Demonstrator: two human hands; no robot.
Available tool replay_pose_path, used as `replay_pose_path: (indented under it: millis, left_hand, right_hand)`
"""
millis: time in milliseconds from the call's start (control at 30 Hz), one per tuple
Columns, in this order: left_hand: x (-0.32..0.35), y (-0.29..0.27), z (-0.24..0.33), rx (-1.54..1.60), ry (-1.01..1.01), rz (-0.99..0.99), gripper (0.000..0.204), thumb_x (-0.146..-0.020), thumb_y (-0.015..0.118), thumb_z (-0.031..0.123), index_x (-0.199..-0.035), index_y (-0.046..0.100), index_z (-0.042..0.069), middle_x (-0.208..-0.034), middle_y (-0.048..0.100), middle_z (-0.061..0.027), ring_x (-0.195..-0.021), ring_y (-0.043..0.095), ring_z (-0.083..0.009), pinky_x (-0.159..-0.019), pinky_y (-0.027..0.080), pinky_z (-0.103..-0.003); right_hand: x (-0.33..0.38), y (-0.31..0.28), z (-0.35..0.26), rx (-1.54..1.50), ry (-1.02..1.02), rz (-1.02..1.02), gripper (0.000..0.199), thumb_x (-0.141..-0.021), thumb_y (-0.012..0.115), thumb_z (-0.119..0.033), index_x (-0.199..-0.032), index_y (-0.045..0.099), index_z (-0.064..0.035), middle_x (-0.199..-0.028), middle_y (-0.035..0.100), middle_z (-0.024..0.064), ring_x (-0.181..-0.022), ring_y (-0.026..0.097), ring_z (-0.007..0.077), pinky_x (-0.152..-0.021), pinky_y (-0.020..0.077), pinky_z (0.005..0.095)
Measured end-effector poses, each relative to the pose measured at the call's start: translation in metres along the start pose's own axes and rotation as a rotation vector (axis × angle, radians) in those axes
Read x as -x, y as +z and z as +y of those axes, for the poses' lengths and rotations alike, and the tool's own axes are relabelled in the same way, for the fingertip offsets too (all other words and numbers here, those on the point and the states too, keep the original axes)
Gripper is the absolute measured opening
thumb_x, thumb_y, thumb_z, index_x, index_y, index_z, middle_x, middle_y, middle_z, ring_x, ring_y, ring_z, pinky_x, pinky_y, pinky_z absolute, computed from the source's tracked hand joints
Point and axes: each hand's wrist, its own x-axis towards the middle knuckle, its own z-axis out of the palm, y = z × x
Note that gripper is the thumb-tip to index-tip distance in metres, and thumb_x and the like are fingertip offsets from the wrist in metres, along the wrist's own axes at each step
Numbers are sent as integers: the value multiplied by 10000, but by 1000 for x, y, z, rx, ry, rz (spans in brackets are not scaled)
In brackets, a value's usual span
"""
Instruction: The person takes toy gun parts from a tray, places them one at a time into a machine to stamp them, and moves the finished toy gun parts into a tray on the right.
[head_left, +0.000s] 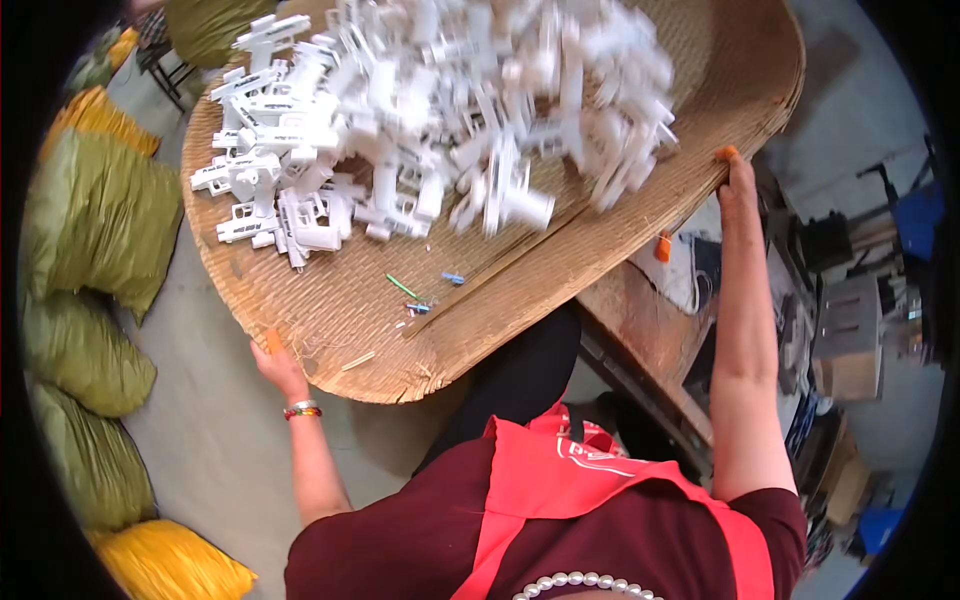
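Observation:
A large woven winnowing tray point(290, 300) is held up and tilted in front of me. My left hand point(282, 375) grips its near left rim, with orange covering on a fingertip. At the right rim my right hand point(738, 182) is closed on the edge, also with orange at the fingertip. Many white plastic toy pistols point(400, 100) are heaped over the tray's far part; those at the centre and right are smeared by motion. Near the front lie a thin green stick point(401, 286) and small blue bits point(452, 278). Most of my fingers are hidden beneath the tray.
Green sacks point(100, 220) and a yellow sack point(175, 562) line the floor at left. A worn wooden bench point(650, 325) stands under the tray's right side, with cloth on it. A small orange piece point(663, 248) shows by the rim. Boxes point(848, 325) stand farther right.

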Motion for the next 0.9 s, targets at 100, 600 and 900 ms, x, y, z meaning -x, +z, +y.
replay_pose_path:
  millis: [100,600,900]
  left_hand:
    - [-13,-11,35,-91,-65,-97,478,-920,560,224,-1240,439,-109,-1132,578,-199,-961,536,-264,-885,414,-344]
    - [-30,74,191,-473,937,-288,462,-875,536,55,-1319,427,-12,-1299,481,-203,-1213,456,-327,-1039,332,-393]
    - [-20,298,211,-332,1149,-1140,553,-764,552,94,-1309,459,75,-1276,517,-179,-1177,480,-347,-991,396,-407]
  right_hand:
    - [-48,17,35,-45,148,-80,215,-684,621,9,-892,581,40,-835,558,82,-739,543,221,-648,468,332]
    - [-56,-87,84,279,-48,66,412,-876,618,-294,-1199,577,-41,-1116,596,21,-1002,551,121,-851,410,287]
    - [221,-119,-14,292,127,-268,316,-930,533,-169,-1199,575,-8,-1081,607,44,-1001,546,130,-893,418,261]
